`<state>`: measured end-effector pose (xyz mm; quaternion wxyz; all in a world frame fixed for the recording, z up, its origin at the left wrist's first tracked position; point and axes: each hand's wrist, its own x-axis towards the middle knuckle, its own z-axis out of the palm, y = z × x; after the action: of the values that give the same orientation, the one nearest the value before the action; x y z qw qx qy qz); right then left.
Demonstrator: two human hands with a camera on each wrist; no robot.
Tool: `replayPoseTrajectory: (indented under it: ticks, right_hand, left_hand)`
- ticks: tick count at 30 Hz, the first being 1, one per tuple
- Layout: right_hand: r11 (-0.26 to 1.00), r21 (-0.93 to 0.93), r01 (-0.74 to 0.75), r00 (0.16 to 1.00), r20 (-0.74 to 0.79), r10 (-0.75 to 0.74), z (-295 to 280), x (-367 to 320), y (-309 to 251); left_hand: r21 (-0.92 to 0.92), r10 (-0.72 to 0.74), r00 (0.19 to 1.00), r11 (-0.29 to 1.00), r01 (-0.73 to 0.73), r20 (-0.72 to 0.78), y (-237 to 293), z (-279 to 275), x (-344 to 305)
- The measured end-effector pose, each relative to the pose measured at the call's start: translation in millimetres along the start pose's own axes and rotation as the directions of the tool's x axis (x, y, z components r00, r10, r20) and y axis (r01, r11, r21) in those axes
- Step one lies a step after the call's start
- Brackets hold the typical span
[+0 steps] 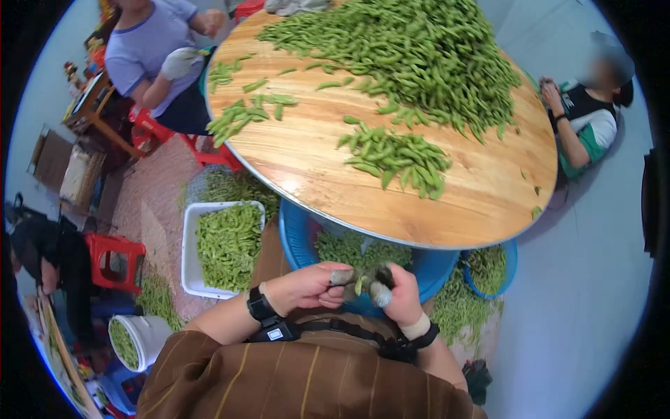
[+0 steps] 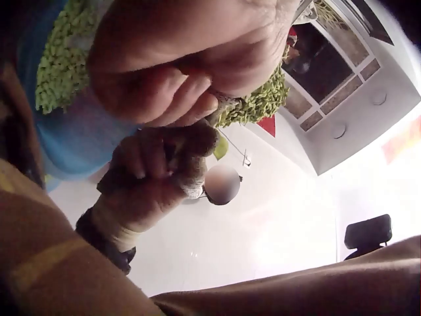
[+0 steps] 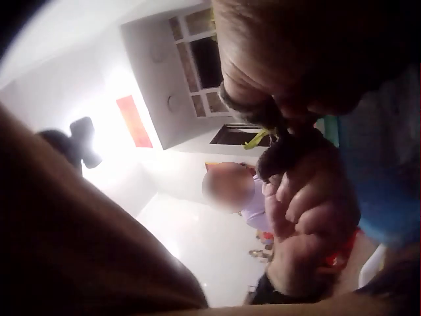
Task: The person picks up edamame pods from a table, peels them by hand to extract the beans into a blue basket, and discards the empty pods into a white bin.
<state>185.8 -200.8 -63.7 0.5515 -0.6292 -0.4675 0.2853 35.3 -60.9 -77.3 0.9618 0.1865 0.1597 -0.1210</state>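
Note:
Both hands meet over a blue basin (image 1: 293, 241) below the table edge. The left hand (image 1: 314, 285), its thumb and fingertips covered in grey, pinches one side of a green pod (image 1: 359, 285); its other fingers curl. From the other side the right hand (image 1: 401, 297) pinches the same pod with covered fingertips. In the left wrist view a piece of the pod (image 2: 221, 147) sticks out beside the right hand (image 2: 154, 174). The right wrist view shows pod tips (image 3: 256, 139) between the left hand (image 3: 312, 197) and the right hand (image 3: 276, 59).
A round wooden table (image 1: 307, 167) bears a large heap of pods (image 1: 433, 56) and a small pile (image 1: 401, 157). A white tub (image 1: 188, 251), a white bucket (image 1: 150, 339), a small blue basin (image 1: 513, 269) and red stools (image 1: 115, 262) stand around. Two people sit across the table.

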Motion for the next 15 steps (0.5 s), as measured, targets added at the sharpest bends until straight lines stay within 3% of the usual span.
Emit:
replayPoseTrajectory:
  ticks: [1, 2, 4, 5, 6, 7, 9, 10, 11, 12, 13, 14, 15]
  right_hand:
    - [0.909, 0.337, -0.244, 0.970, 0.066, 0.235, -2.4, -0.5, -1.2]
    - [0.654, 0.615, -0.441, 0.889, 0.200, 0.411, -4.4, 0.5, -2.6]
    - [0.647, 0.613, -0.454, 0.878, 0.184, 0.442, -8.7, 6.0, -10.9]
    - [0.862, 0.304, -0.404, 0.915, 0.126, 0.384, -11.4, 8.0, -13.5]
    - [0.950, -0.052, -0.308, 0.945, 0.101, 0.312, -14.4, 9.0, -15.8]
    - [0.933, -0.326, -0.151, 0.977, 0.098, 0.192, -20.9, 9.2, -17.0]
    - [0.931, -0.344, -0.125, 0.988, 0.042, 0.148, -34.9, 16.2, -31.8]
    - [0.928, -0.359, -0.096, 0.995, -0.009, 0.100, -42.3, 21.5, -43.4]
    - [0.931, -0.359, -0.064, 0.997, -0.073, 0.040, -51.2, 30.7, -59.1]
    - [0.900, -0.428, -0.082, 0.987, -0.163, 0.012, -59.0, 39.4, -67.1]
    - [0.896, -0.435, -0.093, 0.968, -0.249, -0.021, -65.5, 49.7, -67.5]
    - [0.840, -0.535, -0.089, 0.955, -0.286, -0.081, -72.6, 60.1, -64.2]
    - [0.767, -0.635, -0.088, 0.947, -0.292, -0.132, -77.5, 72.2, -61.6]
  left_hand:
    - [0.041, 0.015, 1.000, 0.999, -0.014, -0.016, 2.7, 5.8, -3.9]
    - [0.082, 0.034, 0.999, 0.996, -0.032, -0.031, 6.4, 12.6, -8.0]
    - [0.118, 0.018, 0.998, 0.993, -0.010, -0.065, 12.4, 18.5, -14.3]
    - [0.149, 0.066, 0.990, 0.988, -0.047, -0.126, 13.6, 14.3, -19.2]
    - [0.179, 0.118, 0.975, 0.980, -0.084, -0.188, 15.1, 10.0, -26.0]
    - [0.262, 0.167, 0.950, 0.960, -0.096, -0.263, 19.0, 9.0, -37.6]
    - [0.411, 0.293, 0.847, 0.906, -0.098, -0.443, 25.8, 6.4, -64.5]
    - [0.523, 0.350, 0.817, 0.849, -0.070, -0.458, 31.1, -2.8, -77.3]
    - [0.635, 0.391, 0.742, 0.770, 0.059, -0.544, 35.3, -16.7, -94.2]
    - [0.638, 0.388, 0.746, 0.767, 0.065, -0.542, 34.5, -33.8, -109.0]
    - [0.845, 0.579, 0.616, 0.397, 0.358, -0.534, 30.2, -51.8, -121.6]
    - [0.774, 0.751, 0.526, -0.030, 0.633, -0.401, 28.2, -59.9, -126.5]
    - [0.775, 0.750, 0.529, -0.035, 0.631, -0.397, 29.0, -52.4, -126.4]
